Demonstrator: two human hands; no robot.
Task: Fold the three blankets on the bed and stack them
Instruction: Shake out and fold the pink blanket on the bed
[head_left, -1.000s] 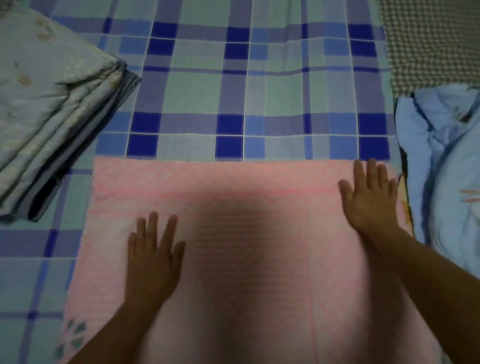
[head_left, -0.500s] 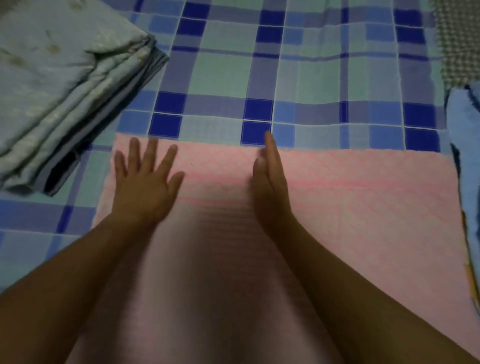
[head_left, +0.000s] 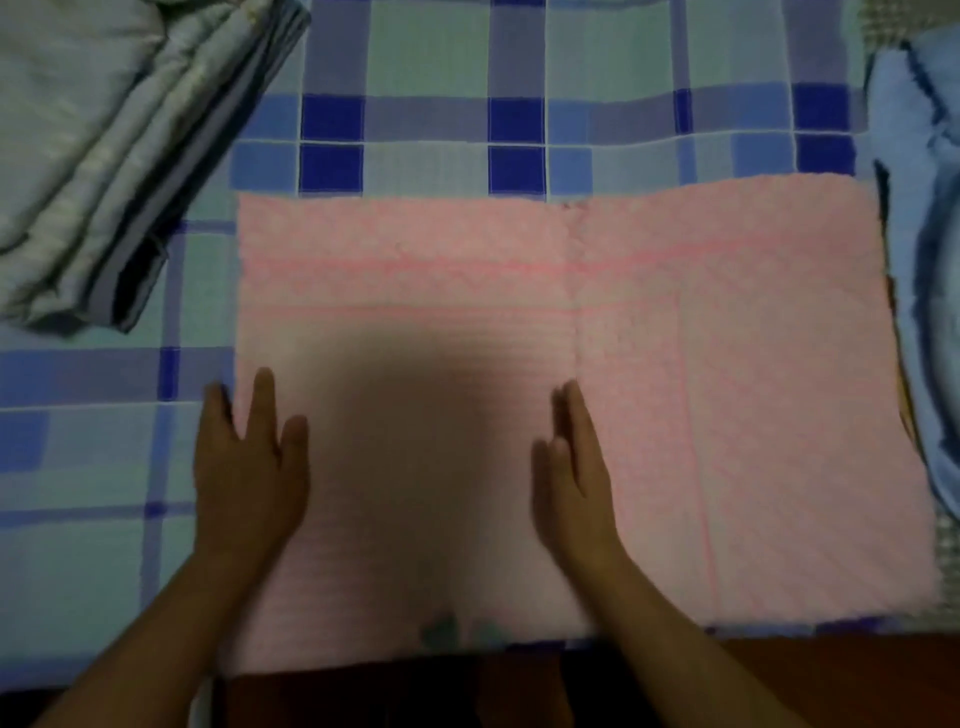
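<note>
Plaid bedsheet (head_left: 441, 67) in blue and green squares covers the bed. At ten o'clock lies a folded pale grey blanket (head_left: 78, 156), its layered edges showing. Toward seven o'clock the left hand (head_left: 249, 467) rests flat, fingers straight and spread, across the left edge of the pink blanket (head_left: 701, 364), which lies spread at centre. Near six o'clock the right hand (head_left: 571, 478) presses flat on it, fingers straight and together. At three o'clock a rumpled light blue blanket (head_left: 924, 260) sits just beside the pink one.
</note>
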